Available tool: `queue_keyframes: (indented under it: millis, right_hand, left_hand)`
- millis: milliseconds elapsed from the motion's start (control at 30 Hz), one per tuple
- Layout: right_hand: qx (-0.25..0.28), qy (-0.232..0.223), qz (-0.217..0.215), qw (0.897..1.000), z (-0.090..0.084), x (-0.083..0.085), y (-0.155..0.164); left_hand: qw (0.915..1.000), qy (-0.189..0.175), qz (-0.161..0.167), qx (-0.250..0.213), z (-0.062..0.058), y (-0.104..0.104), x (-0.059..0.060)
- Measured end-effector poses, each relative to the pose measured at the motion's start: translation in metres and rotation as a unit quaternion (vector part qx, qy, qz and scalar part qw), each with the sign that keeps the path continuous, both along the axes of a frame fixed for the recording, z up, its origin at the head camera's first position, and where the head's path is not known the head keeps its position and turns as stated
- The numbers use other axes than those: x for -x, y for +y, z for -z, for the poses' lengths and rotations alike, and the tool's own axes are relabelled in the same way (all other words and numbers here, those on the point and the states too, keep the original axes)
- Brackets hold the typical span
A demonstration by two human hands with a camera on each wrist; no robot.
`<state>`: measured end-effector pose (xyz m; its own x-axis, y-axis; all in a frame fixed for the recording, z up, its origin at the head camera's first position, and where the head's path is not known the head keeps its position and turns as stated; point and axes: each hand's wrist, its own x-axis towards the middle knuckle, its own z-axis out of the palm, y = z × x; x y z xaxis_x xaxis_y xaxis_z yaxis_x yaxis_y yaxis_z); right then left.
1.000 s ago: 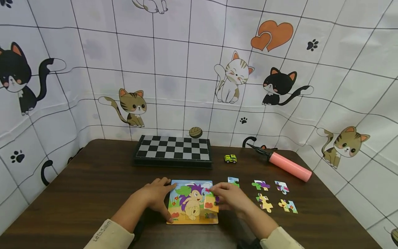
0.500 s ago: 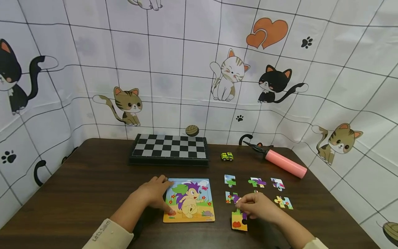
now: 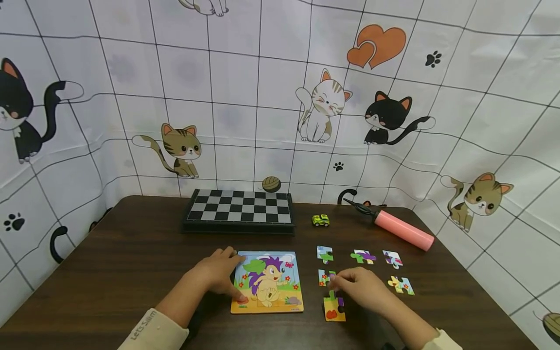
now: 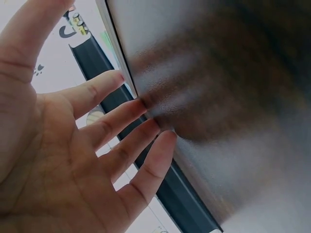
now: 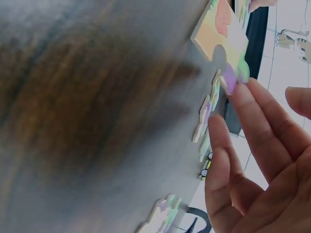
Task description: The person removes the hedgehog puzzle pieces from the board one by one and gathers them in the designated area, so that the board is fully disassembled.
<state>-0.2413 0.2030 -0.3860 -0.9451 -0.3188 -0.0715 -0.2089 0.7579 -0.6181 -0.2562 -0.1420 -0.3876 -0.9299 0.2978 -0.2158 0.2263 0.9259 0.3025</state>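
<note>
In the head view a square puzzle board [image 3: 269,282] with a hedgehog picture lies flat. My left hand [image 3: 218,274] rests at its left side, thumb on the lower left corner and fingers fairly straight at the upper left. Right of the board lies a yellow-orange puzzle piece [image 3: 333,311] with red shapes. My right hand [image 3: 363,288] is just above it, fingertips touching its upper edge; in the right wrist view the thumb stands apart. A blue-and-purple puzzle piece [image 3: 323,278] lies partly behind the right fingertips.
More puzzle pieces lie farther right, among them a green-and-purple piece [image 3: 363,256] and a yellow one [image 3: 401,285]. Toward the back wall are a folded checkerboard case [image 3: 238,211], a small green toy car [image 3: 321,220] and a pink hand pump [image 3: 404,230].
My right hand has carried the yellow-orange piece from the board rightward to the table, where it now lies flat with the thumb off it. The left hand has stayed at the board.
</note>
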Motion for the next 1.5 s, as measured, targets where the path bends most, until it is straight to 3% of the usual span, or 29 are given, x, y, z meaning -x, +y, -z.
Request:
queue_keyframes:
  millis: [167,300,400,533,667,1100,1367,1500]
  right_hand:
    - [-0.016,0.026,0.016,0.999,-0.003,0.004,-0.014]
    - [-0.005,0.043,-0.064,0.997,-0.002,0.011,-0.033]
    - [-0.006,0.047,-0.138,0.989,0.002,0.016,-0.054]
    - [-0.003,0.019,-0.202,0.979,0.007,0.022,-0.084]
    - [-0.006,-0.022,-0.234,0.972,0.01,0.025,-0.107]
    - [-0.093,-0.029,-0.244,0.965,0.002,0.024,-0.127]
    - [-0.09,-0.045,-0.228,0.968,-0.003,0.021,-0.131]
    - [-0.055,-0.038,-0.222,0.973,0.0,0.021,-0.129]
  left_hand:
    - [1.0,-0.001,-0.003,0.0,0.001,-0.002,0.001]
    - [1.0,0.0,-0.005,-0.001,0.001,-0.003,0.001]
    - [1.0,0.001,-0.006,-0.002,0.001,-0.003,0.0]
    - [1.0,0.003,0.001,-0.002,0.003,-0.002,0.0]
    - [1.0,0.004,0.006,-0.001,0.003,0.0,-0.001]
    - [0.9999,0.007,0.004,-0.007,-0.005,-0.002,-0.005]
    - [0.9999,0.001,0.001,-0.01,-0.007,-0.001,-0.005]
    - [1.0,0.003,0.002,-0.008,-0.006,0.0,-0.005]
